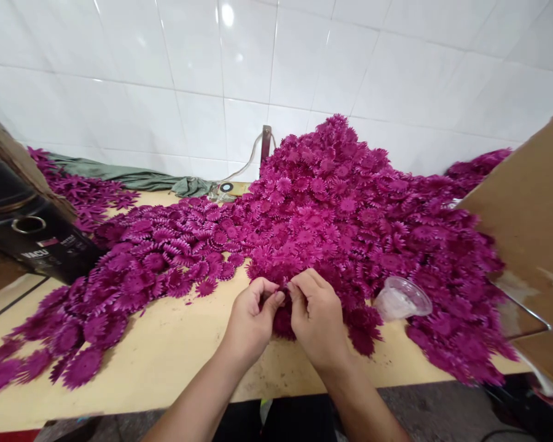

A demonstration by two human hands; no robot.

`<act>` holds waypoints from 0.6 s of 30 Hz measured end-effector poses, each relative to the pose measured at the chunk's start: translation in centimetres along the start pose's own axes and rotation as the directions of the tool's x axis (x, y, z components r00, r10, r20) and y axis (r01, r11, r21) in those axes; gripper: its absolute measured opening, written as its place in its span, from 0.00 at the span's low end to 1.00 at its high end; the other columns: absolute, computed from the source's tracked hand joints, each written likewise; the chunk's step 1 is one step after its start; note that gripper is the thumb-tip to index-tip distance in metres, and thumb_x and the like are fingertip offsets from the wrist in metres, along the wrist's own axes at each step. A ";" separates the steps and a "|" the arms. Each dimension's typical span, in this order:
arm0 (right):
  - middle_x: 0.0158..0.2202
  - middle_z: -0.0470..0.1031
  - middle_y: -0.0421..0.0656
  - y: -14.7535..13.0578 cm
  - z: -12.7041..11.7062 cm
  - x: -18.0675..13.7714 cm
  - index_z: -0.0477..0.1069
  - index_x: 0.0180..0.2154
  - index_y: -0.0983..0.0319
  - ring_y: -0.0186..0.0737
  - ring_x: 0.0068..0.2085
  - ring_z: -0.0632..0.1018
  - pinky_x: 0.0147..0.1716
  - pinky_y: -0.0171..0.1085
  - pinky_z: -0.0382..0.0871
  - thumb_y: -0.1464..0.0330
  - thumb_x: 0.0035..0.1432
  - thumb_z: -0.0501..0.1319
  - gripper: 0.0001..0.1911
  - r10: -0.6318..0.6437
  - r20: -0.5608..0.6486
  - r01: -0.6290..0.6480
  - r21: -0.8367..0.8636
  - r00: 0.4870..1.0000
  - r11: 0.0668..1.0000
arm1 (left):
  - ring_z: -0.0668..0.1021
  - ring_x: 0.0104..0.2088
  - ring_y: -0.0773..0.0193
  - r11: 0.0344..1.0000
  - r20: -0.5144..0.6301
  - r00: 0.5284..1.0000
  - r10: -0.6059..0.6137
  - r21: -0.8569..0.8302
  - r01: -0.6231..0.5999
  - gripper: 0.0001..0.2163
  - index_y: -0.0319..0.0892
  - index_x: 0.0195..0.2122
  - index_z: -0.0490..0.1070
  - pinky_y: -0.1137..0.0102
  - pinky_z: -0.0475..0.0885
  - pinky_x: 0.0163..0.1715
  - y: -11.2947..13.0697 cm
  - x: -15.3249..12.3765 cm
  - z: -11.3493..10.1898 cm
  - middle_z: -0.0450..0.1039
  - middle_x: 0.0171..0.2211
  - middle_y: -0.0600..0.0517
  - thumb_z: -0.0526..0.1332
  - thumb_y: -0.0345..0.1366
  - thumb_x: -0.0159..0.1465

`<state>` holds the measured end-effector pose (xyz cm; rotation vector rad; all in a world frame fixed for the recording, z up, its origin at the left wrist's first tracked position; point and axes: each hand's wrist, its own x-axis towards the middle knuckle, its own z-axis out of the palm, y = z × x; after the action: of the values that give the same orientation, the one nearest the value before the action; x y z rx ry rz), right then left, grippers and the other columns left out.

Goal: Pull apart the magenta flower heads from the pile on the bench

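My left hand [252,319] and my right hand [317,319] meet at the front of a tall heap of magenta artificial flower pieces [327,209]. On both hands, thumb and fingers are pinched together, and the fingertips nearly touch. Whatever small thing lies between them is hidden by the fingers. Darker magenta flower pieces [283,322] show between and just beneath the hands. To the right of my right hand, a clear plastic cup [403,299] rests tipped against the heap.
A lower spread of flower pieces [152,245] covers the left of the pale tabletop [179,350]. A black cylinder with printed lettering [32,236] stands at far left, a cardboard box [529,227] at right. Green cloth [120,173] lies along the white tiled wall [193,73].
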<state>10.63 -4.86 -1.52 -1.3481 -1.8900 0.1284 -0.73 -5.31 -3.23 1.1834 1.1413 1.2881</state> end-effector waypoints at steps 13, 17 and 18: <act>0.20 0.55 0.36 0.7 -0.2 2.3 0.49 0.21 0.58 0.34 0.23 0.61 0.24 0.34 0.55 0.68 0.59 0.47 0.14 0.095 -0.002 -0.092 0.228 0.995 0.969 | 0.65 0.23 0.69 0.999 0.062 0.998 0.013 -0.037 -0.011 0.12 0.41 0.20 0.61 0.74 0.63 0.26 1.9 0.3 -1.0 0.61 0.18 0.57 0.60 0.43 0.52; 0.21 0.54 0.35 0.4 0.4 1.0 0.48 0.22 0.58 0.33 0.23 0.60 0.23 0.34 0.55 0.66 0.61 0.44 0.15 0.087 0.112 -0.117 0.302 0.990 0.946 | 0.70 0.30 0.64 0.994 0.170 0.983 -0.066 -0.076 0.080 0.13 0.41 0.25 0.67 0.71 0.66 0.32 1.2 0.3 -1.6 0.69 0.24 0.53 0.59 0.46 0.54; 0.21 0.55 0.36 0.3 0.4 0.8 0.49 0.22 0.58 0.33 0.23 0.61 0.24 0.34 0.55 0.66 0.61 0.44 0.14 0.073 0.130 -0.110 0.299 0.989 0.948 | 0.70 0.30 0.64 0.993 0.177 0.981 -0.074 -0.076 0.088 0.13 0.41 0.26 0.68 0.71 0.67 0.33 1.0 0.3 -1.6 0.69 0.25 0.53 0.59 0.47 0.54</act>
<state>10.49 -3.97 -1.52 -1.2353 -1.8134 0.5374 -2.38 -5.09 -2.31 1.1522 0.9891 1.1365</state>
